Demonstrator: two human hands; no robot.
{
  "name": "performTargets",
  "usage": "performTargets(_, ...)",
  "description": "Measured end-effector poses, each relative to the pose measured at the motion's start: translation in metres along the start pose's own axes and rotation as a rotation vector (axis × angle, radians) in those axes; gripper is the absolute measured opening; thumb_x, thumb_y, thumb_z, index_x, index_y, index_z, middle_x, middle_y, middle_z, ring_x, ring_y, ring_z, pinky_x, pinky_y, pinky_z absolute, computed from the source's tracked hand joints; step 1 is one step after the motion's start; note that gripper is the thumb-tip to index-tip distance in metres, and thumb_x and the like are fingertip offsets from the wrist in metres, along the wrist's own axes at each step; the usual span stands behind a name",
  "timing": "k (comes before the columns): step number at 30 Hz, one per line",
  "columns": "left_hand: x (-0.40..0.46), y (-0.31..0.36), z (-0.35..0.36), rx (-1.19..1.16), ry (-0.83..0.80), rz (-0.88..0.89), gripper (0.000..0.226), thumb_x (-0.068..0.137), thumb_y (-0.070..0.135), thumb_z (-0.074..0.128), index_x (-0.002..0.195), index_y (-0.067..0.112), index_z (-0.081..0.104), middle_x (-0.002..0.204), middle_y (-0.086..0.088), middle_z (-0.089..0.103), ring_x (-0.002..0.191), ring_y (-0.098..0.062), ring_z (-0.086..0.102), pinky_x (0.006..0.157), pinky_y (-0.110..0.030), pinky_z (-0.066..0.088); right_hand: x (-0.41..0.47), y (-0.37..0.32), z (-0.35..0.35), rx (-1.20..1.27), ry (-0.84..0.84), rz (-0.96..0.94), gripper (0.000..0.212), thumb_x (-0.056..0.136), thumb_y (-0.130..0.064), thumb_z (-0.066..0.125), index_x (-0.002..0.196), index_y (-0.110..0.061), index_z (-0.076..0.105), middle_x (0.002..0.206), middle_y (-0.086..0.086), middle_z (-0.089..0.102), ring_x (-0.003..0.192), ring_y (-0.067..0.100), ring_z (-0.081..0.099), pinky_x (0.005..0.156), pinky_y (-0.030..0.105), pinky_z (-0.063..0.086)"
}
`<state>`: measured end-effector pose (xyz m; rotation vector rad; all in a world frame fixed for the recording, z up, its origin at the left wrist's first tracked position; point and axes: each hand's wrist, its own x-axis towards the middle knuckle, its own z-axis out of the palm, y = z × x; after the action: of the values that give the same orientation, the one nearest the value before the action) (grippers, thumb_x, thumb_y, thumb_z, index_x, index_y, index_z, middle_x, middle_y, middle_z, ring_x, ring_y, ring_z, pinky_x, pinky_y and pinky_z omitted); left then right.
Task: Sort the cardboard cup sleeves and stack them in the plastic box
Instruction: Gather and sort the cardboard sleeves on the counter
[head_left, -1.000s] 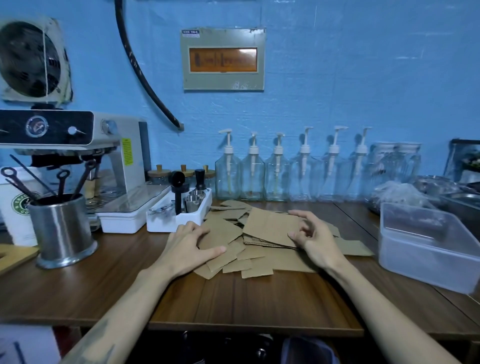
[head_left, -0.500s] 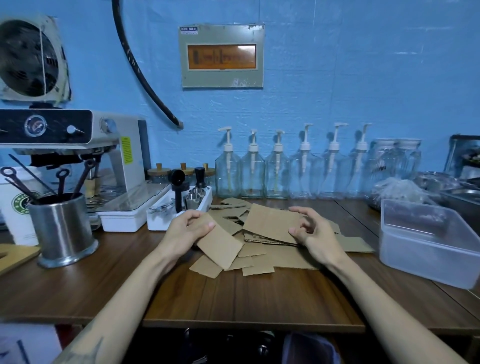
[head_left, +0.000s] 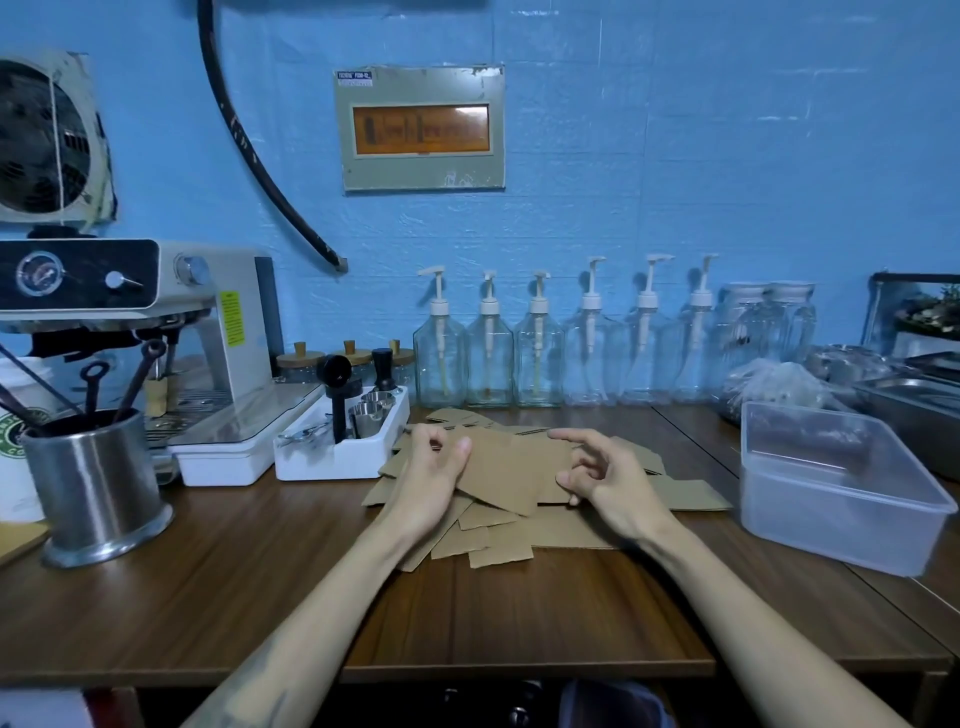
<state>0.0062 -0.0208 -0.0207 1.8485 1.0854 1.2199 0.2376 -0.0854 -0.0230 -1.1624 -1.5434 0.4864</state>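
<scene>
Gripping one flat sleeve (head_left: 511, 475) at left edge with left hand (head_left: 434, 480) | right hand (head_left: 605, 480) pinched its right edge | held above sleeve pile (head_left: 498, 540) on table (head_left: 208, 587) | box (head_left: 836, 486) sat right, apart.

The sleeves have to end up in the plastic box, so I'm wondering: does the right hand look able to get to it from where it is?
Probably yes. The plastic box sits open-topped to the right of the right hand, with only bare countertop between them.
</scene>
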Motion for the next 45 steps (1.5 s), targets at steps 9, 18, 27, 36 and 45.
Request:
performTargets(9,-0.003,-0.014,0.001,0.145,-0.07,0.268,0.062,0.093,0.016,0.066,0.138,0.03,0.025,0.09,0.009,0.039,0.062,-0.001,0.036,0.065,-0.012,0.038,-0.004,-0.008,0.006,0.079,-0.09,0.067,0.048,0.089,0.009,0.055,0.126,-0.02,0.063,0.07,-0.006,0.058,0.065,0.013,0.058,0.072,0.03,0.052)
performTargets(18,-0.006,-0.009,-0.006,0.157,-0.036,0.367,0.032,0.089,0.026,0.071,0.108,0.05,0.061,0.062,0.005,0.038,0.059,-0.004,0.036,0.058,-0.018,0.03,-0.006,-0.01,0.011,-0.077,-0.086,0.023,0.038,0.09,-0.003,0.068,0.122,-0.024,0.067,0.07,0.007,0.046,0.068,0.015,0.045,0.069,0.025,0.037)
performTargets(27,-0.001,-0.01,-0.009,0.055,-0.009,0.286,0.041,0.087,0.023,0.074,0.121,0.039,0.061,0.078,0.009,0.048,0.061,-0.001,0.041,0.066,-0.012,0.04,0.017,-0.014,-0.003,-0.184,-0.185,0.005,0.037,0.092,-0.015,0.068,0.117,-0.041,0.065,0.075,0.016,0.058,0.064,0.009,0.051,0.069,0.025,0.048)
performTargets(36,0.008,-0.022,-0.038,0.208,0.064,0.272,0.012,0.094,0.022,0.064,0.096,0.033,0.07,0.089,0.022,0.066,0.079,-0.007,0.055,0.066,-0.015,0.042,0.013,0.012,-0.016,-0.001,0.049,0.067,0.041,0.091,-0.005,0.067,0.107,-0.043,0.069,0.063,0.0,0.046,0.052,0.009,0.047,0.053,0.019,0.046)
performTargets(45,-0.001,-0.043,-0.051,0.606,-0.055,0.22,0.039,0.087,0.063,0.056,0.114,0.035,0.062,0.107,0.02,0.051,0.105,-0.004,0.051,0.094,-0.033,0.046,0.012,0.016,-0.014,-0.146,0.035,0.058,0.04,0.095,-0.013,0.062,0.115,-0.048,0.061,0.065,0.005,0.054,0.056,0.008,0.053,0.067,0.031,0.051)
